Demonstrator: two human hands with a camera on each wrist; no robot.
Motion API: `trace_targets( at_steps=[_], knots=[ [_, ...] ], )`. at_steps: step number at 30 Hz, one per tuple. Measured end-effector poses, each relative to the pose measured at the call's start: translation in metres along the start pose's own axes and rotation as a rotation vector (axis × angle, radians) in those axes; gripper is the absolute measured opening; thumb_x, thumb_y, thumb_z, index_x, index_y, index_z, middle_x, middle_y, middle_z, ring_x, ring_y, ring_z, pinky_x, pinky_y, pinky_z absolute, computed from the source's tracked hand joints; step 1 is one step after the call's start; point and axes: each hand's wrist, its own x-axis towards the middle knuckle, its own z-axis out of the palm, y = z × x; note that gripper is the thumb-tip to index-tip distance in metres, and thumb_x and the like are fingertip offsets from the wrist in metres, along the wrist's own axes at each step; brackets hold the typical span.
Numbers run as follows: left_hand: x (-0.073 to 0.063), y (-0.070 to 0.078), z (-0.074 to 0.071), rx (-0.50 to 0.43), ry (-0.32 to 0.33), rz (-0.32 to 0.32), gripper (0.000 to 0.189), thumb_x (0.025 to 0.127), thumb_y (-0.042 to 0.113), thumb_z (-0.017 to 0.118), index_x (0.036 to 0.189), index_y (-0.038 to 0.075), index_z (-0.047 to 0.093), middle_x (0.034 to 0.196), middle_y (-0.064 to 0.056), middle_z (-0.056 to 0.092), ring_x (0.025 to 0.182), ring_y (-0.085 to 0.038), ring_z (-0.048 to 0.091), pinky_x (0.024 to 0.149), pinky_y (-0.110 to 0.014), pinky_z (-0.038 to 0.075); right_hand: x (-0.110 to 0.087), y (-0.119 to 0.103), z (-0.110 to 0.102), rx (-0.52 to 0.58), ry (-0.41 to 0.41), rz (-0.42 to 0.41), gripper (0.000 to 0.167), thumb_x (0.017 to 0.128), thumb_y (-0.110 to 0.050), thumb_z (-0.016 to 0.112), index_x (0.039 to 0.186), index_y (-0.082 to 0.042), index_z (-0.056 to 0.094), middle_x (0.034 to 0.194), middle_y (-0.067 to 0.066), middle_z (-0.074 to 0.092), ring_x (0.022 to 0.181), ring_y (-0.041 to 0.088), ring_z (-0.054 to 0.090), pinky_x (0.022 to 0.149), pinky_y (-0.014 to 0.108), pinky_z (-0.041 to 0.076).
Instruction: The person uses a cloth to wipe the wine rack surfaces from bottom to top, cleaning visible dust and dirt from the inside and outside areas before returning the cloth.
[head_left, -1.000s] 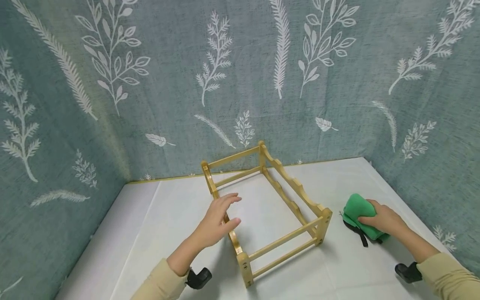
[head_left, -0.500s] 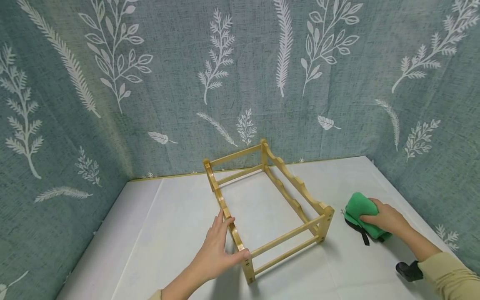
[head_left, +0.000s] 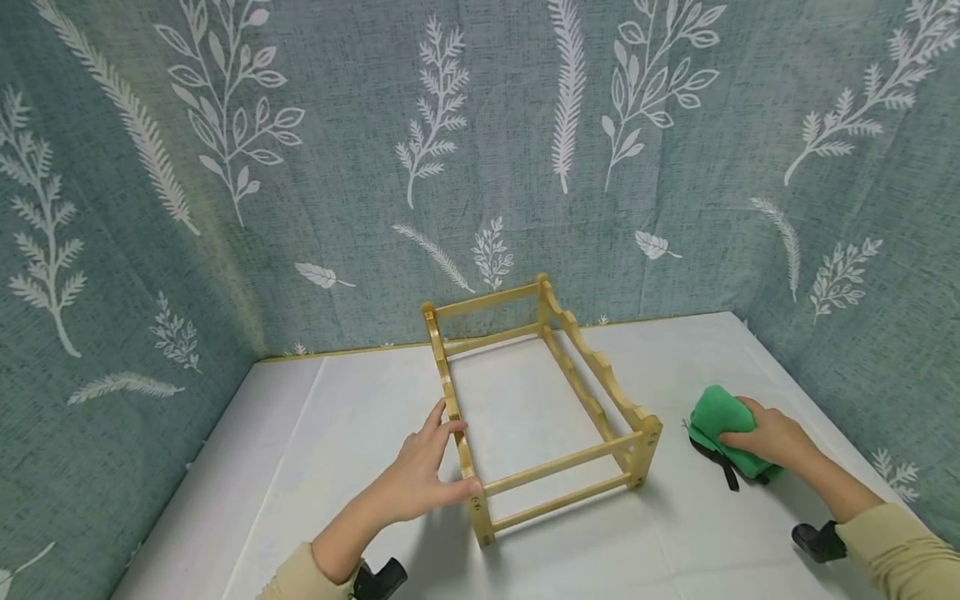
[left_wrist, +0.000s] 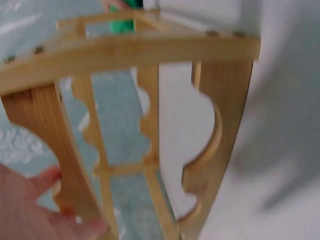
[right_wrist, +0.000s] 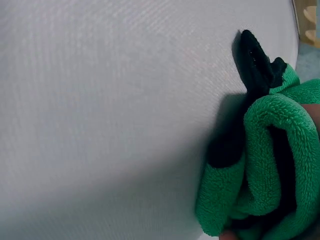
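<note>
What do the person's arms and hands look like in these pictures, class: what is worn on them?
Both hands, left and right, are bare, with no gloves or rings visible. Each arm wears a long beige sleeve ending above the wrist. A small black device sits at each wrist by the cuff.

One wooden rack [head_left: 540, 400], one green cloth [head_left: 723, 429], one white table [head_left: 345, 433], two hands

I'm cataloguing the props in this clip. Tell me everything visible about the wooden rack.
The wooden rack is an open frame of pale, bamboo-like wood: two long side rails with scalloped notches, joined at each end by pairs of round crossbars. It stands on the white table near the patterned backdrop, holding nothing. The left hand grips its near-left rail by the corner post. The green cloth lies apart, to its right.
</note>
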Motion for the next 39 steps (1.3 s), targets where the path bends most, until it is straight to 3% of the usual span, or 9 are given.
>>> trace_targets(
  at_steps=[5, 10, 16, 22, 26, 30, 35, 39],
  knots=[
    [0.015, -0.015, -0.014, -0.042, -0.083, 0.049, 0.074, 0.082, 0.051, 0.061, 0.138, 0.011, 0.033, 0.153, -0.015, -0.007, 0.133, -0.045, 0.018, 0.096, -0.066, 0.025, 0.0, 0.001, 0.004, -0.005, 0.024, -0.009, 0.077, 0.079, -0.035, 0.066, 0.126, 0.017, 0.034, 0.101, 0.04, 0.049, 0.084, 0.047, 0.052, 0.065, 0.053, 0.041],
    [0.028, -0.026, -0.022, -0.122, -0.137, 0.122, 0.073, 0.084, 0.047, 0.06, 0.139, 0.011, 0.03, 0.153, -0.014, -0.01, 0.136, -0.043, 0.011, 0.099, -0.064, 0.024, -0.002, -0.002, 0.013, 0.051, 0.059, -0.025, 0.075, 0.078, -0.027, 0.067, 0.126, 0.018, 0.032, 0.109, 0.042, 0.043, 0.092, 0.051, 0.048, 0.065, 0.055, 0.043],
    [0.037, -0.034, -0.024, -0.173, -0.151, 0.157, 0.072, 0.084, 0.047, 0.06, 0.14, 0.014, 0.029, 0.153, -0.011, -0.011, 0.138, -0.039, 0.0, 0.101, -0.065, 0.018, -0.006, -0.013, 0.021, 0.047, 0.121, -0.015, 0.069, 0.076, -0.019, 0.065, 0.126, 0.016, 0.033, 0.105, 0.04, 0.045, 0.085, 0.048, 0.051, 0.06, 0.051, 0.043],
    [0.04, -0.037, -0.021, -0.205, -0.147, 0.168, 0.07, 0.085, 0.045, 0.059, 0.14, 0.014, 0.029, 0.153, -0.011, -0.013, 0.138, -0.037, -0.004, 0.101, -0.066, 0.016, -0.007, -0.019, 0.022, 0.086, 0.127, 0.016, 0.067, 0.074, -0.011, 0.062, 0.128, 0.014, 0.031, 0.101, 0.039, 0.047, 0.08, 0.044, 0.052, 0.057, 0.046, 0.044],
    [0.041, -0.038, -0.021, -0.206, -0.14, 0.176, 0.078, 0.085, 0.051, 0.057, 0.143, 0.011, 0.023, 0.153, -0.01, -0.013, 0.138, -0.038, -0.005, 0.1, -0.067, 0.016, -0.006, -0.018, 0.009, 0.203, 0.066, 0.045, 0.073, 0.08, -0.016, 0.063, 0.133, 0.014, 0.024, 0.111, 0.042, 0.043, 0.09, 0.049, 0.051, 0.061, 0.047, 0.046],
    [0.043, -0.038, -0.025, -0.213, -0.121, 0.181, 0.092, 0.082, 0.053, 0.06, 0.148, 0.013, 0.01, 0.153, -0.006, -0.012, 0.139, -0.035, -0.006, 0.1, -0.068, 0.014, -0.012, -0.032, -0.026, 0.377, -0.024, 0.052, 0.083, 0.086, -0.026, 0.062, 0.142, 0.007, 0.011, 0.128, 0.039, 0.031, 0.108, 0.052, 0.041, 0.072, 0.05, 0.045],
    [0.045, -0.037, -0.028, -0.216, -0.107, 0.195, 0.097, 0.082, 0.05, 0.061, 0.149, 0.013, 0.001, 0.154, -0.006, -0.011, 0.139, -0.034, -0.006, 0.101, -0.067, 0.013, -0.034, -0.075, -0.072, 0.573, -0.101, -0.073, 0.082, 0.087, -0.022, 0.062, 0.147, -0.005, 0.008, 0.131, 0.026, 0.033, 0.104, 0.03, 0.048, 0.077, 0.046, 0.043],
    [0.048, -0.036, -0.031, -0.204, -0.149, 0.205, 0.101, 0.081, 0.054, 0.061, 0.148, 0.009, 0.001, 0.154, -0.009, -0.01, 0.139, -0.034, -0.004, 0.103, -0.064, 0.014, -0.055, -0.124, -0.071, 0.636, -0.215, -0.186, 0.08, 0.079, -0.014, 0.068, 0.143, -0.006, 0.021, 0.12, 0.02, 0.042, 0.093, 0.022, 0.05, 0.072, 0.041, 0.044]
  ],
)
